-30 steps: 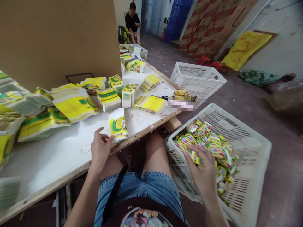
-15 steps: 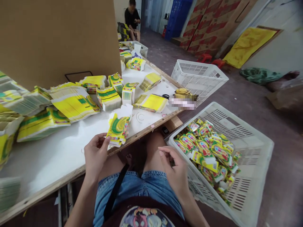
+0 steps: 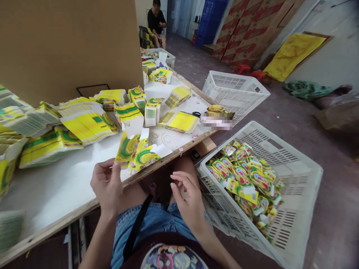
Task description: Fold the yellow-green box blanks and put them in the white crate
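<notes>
My left hand (image 3: 108, 185) pinches a flat yellow-and-green carton blank (image 3: 127, 146) by its lower corner and holds it tilted above the white table (image 3: 64, 183). The small pile of the same blanks (image 3: 144, 157) lies just right of it near the table's front edge. My right hand (image 3: 188, 198) hovers over my lap with fingers loosely spread and nothing in them, between the table edge and the white plastic crate (image 3: 294, 224) at my right. That crate holds many folded yellow-green boxes (image 3: 246, 179).
Stacks of flat yellow blanks (image 3: 84, 121) cover the table's left and back, before a brown cardboard sheet (image 3: 70, 45). Scissors (image 3: 195, 114) and bananas (image 3: 217, 109) lie at the table's right end. An empty white crate (image 3: 235, 89) stands behind. A person (image 3: 157, 24) sits far back.
My right hand left the crate of folded boxes and moved left over my lap. My left hand picked one blank off the small pile and lifted it.
</notes>
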Demonstrator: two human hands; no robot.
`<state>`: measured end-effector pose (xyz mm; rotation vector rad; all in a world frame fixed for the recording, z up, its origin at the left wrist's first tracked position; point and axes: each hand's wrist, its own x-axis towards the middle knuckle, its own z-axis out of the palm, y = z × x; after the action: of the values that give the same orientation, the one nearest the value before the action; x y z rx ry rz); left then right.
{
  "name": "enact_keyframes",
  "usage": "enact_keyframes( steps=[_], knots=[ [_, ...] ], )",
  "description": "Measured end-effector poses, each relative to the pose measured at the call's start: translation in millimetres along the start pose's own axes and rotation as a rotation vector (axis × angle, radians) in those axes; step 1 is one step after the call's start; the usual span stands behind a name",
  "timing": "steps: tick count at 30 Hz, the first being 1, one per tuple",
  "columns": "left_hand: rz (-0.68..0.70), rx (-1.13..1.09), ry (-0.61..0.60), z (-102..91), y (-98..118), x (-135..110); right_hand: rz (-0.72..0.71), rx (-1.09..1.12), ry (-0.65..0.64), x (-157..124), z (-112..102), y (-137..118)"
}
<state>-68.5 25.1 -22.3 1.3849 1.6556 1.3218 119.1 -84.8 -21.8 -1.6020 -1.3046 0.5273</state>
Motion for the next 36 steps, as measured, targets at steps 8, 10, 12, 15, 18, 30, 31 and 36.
enact_keyframes(
  steps=[8,10,12,15,18,30,31,36],
  knots=[
    [0.084,-0.462,-0.707,16.8,24,-83,-0.111,0.019,0.032,2,-8,-1],
    [0.005,-0.520,-0.755,17.9,21,-86,-0.024,0.116,0.046,0,-12,1],
    [-0.101,-0.600,-0.842,19.2,20,-83,0.045,0.192,0.110,-3,-15,1],
    [-0.286,-0.809,-1.058,23.8,22,-78,0.055,0.291,0.117,-8,-16,-5],
    [-0.441,-0.941,-1.195,29.5,25,-77,0.023,0.306,0.025,-12,-14,-10],
    [-0.544,-0.842,-0.872,47.1,12,-89,0.141,0.085,0.009,-16,-16,9],
    [-0.518,-0.806,-0.864,48.9,12,-90,0.172,0.093,-0.003,-17,-15,11],
    [-0.351,-0.650,-0.881,49.1,12,-90,0.275,0.225,0.073,-15,-19,17]
  ],
)
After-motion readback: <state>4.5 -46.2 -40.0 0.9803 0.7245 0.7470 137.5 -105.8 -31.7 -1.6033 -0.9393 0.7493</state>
